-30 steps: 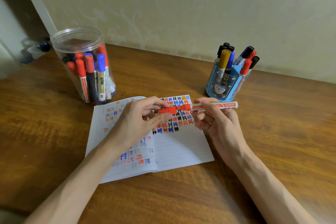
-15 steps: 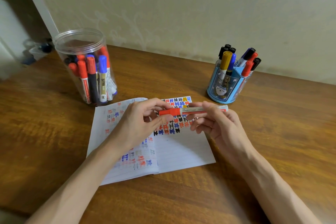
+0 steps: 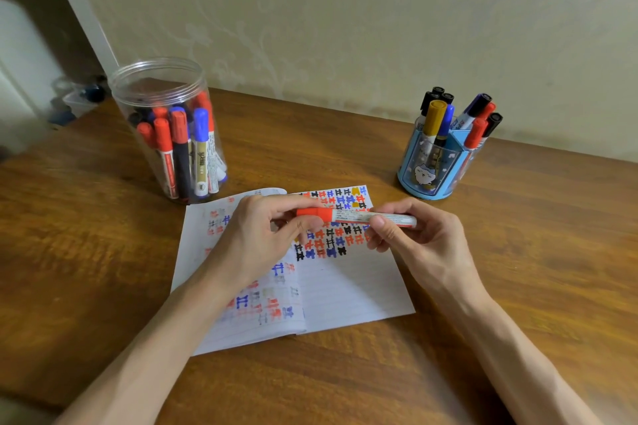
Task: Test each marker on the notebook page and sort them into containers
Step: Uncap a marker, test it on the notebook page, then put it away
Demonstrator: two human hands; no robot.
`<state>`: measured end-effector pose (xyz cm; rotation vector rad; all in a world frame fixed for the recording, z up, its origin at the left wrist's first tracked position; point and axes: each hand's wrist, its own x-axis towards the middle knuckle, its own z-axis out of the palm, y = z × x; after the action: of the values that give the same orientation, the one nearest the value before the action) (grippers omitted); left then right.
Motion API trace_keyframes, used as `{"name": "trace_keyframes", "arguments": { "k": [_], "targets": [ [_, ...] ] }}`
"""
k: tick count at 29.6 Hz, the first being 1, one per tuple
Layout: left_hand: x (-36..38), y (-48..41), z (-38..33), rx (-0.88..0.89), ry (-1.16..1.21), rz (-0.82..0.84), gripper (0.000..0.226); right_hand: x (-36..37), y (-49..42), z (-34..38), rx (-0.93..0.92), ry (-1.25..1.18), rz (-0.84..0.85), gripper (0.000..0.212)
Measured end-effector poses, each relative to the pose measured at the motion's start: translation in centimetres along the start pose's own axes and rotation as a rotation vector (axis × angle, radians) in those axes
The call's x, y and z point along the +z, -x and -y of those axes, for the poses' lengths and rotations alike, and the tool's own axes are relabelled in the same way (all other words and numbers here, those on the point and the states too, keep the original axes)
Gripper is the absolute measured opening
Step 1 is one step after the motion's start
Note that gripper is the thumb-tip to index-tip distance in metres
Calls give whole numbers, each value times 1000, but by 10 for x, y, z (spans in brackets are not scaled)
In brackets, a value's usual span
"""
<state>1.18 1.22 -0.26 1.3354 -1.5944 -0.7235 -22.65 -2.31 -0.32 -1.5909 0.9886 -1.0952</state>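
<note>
A red marker (image 3: 359,217) lies level above the open notebook (image 3: 348,290), held between both hands. My left hand (image 3: 262,235) pinches its red cap end with fingers and thumb. My right hand (image 3: 411,235) grips the white barrel. The cap sits closed against the barrel. The notebook's right page carries rows of red, blue, black and yellow marks near its top. A clear plastic jar (image 3: 169,134) with several markers stands at the back left. A blue pen holder (image 3: 438,162) with several markers stands at the back right.
The wooden table (image 3: 535,269) runs up to a pale wall behind both containers. A white shelf edge (image 3: 79,3) stands at the far left, with a few small items on the floor beyond the table's left corner.
The cap and barrel, apart a second ago with the tip showing, have come together. My right hand slid the barrel left into the cap.
</note>
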Motion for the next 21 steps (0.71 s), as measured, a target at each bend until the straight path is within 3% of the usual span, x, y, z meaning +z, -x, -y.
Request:
{"name": "trace_keyframes", "arguments": {
  "k": [10,21],
  "targets": [
    [3,3,0,76,-67,-47,41,7,1,-9,-36,-57,-36,16],
    [-8,-12,-2,110,-20,5,21,3,-7,-9,-17,-94,34,22]
  ]
}}
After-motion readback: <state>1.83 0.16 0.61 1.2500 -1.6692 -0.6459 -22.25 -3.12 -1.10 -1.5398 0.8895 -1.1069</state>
